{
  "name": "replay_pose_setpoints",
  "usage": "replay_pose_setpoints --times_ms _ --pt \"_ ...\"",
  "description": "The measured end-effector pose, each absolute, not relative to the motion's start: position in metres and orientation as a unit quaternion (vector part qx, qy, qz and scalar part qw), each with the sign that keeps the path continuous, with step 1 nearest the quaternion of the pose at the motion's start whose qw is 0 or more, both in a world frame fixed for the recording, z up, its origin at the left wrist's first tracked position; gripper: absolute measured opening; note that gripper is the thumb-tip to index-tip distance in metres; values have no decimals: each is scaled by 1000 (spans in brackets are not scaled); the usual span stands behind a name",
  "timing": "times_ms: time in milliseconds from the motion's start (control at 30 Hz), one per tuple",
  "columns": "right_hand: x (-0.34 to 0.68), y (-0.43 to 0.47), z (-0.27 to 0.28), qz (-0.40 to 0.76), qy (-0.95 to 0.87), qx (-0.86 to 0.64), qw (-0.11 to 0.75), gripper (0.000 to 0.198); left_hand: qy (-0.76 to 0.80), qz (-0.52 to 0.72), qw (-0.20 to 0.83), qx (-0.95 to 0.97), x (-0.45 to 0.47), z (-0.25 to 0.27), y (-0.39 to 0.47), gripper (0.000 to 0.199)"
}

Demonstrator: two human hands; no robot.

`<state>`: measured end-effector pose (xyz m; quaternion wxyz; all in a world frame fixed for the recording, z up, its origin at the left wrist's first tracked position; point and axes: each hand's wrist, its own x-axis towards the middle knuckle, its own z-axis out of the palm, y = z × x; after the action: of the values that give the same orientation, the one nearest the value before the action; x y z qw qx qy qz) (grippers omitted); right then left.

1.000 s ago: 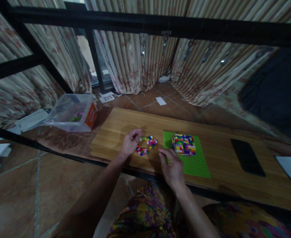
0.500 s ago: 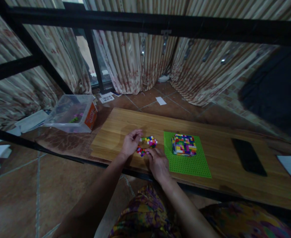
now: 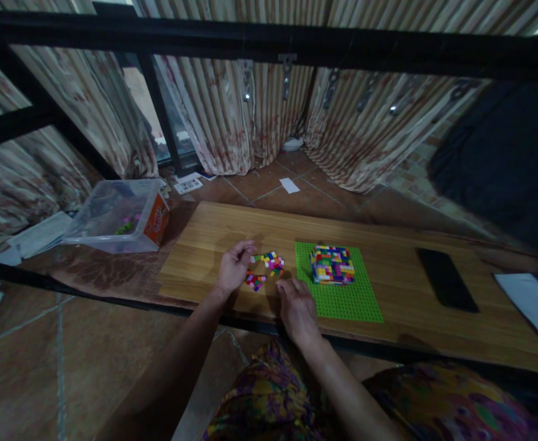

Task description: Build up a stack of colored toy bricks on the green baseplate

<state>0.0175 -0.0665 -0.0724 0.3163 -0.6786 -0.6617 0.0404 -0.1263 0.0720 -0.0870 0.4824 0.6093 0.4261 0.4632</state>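
Loose building bricks [image 3: 274, 262] in many colours lie in a rough ring on the wooden board, with a red and purple cluster [image 3: 255, 281] at its near left. My left hand [image 3: 235, 264] rests at the left of the ring, its thumb and fingers drawn together; what they hold, if anything, is hidden. Just right of the cluster is my right hand [image 3: 298, 306], fingertips pinched low over the board, and too small to make out is anything between them. A boxy multicoloured brick block [image 3: 333, 265] stands on a green studded baseplate [image 3: 349, 303] to the right.
A dark phone-like slab [image 3: 447, 278] lies on the right of the wooden board [image 3: 232, 220], with white paper [image 3: 528, 303] beyond it. On the left, a clear plastic bin [image 3: 112, 239] with an orange label holds some bricks. A black metal bar [image 3: 269, 46] crosses before the curtains.
My right hand has drawn away from the red and purple cluster, towards the baseplate. My left hand stays beside the bricks. The whole view has shifted slightly.
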Motion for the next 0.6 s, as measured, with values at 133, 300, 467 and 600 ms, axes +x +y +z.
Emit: replay_pose_setpoints --times_ms 133,300,467,600 --pt "17 -64 -77 35 -657 -681 322 31 432 457 478 613 -127 -84 71 28" --pt "17 -56 -82 22 -654 -673 344 30 441 454 470 616 -127 -80 71 27" --pt "16 -49 -82 16 -658 -664 354 27 445 452 463 619 -127 -79 72 27" --pt "15 -47 -81 8 -649 -662 375 23 445 452 457 623 -127 -81 74 28"
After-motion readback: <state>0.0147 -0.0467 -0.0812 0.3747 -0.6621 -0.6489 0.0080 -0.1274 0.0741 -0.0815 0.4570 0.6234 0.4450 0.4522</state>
